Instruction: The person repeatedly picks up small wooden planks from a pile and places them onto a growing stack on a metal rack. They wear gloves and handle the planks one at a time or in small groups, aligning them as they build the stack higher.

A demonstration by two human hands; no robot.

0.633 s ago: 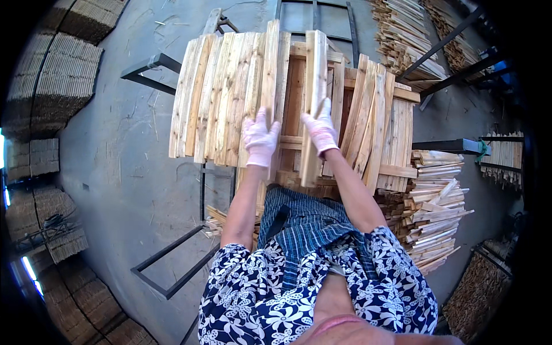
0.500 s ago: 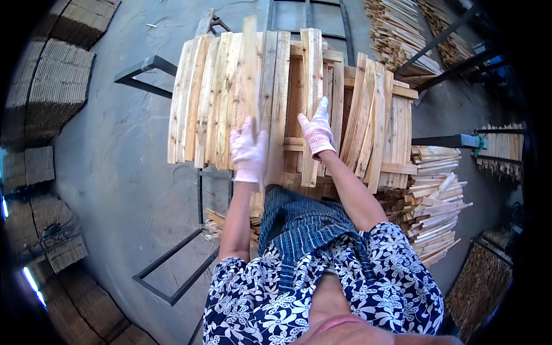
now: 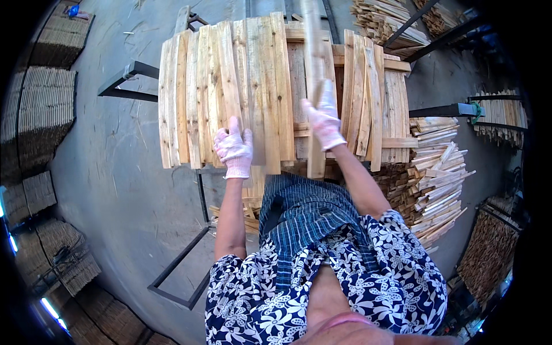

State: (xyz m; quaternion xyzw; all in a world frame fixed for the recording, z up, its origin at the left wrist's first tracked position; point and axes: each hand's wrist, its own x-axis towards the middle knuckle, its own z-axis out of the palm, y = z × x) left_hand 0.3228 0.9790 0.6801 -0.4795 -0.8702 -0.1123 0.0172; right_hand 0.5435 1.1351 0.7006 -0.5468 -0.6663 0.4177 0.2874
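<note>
I see L hand (image 3: pixel 234 148) flat, fingers spread, on slats (image 3: pixel 230 86). R hand (image 3: pixel 324 119) grips a blurred slat (image 3: pixel 314 69), lifted above the stack.

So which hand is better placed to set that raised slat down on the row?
Right, probably. The right hand grips the raised slat, while the left hand lies flat on the laid slats.
</note>
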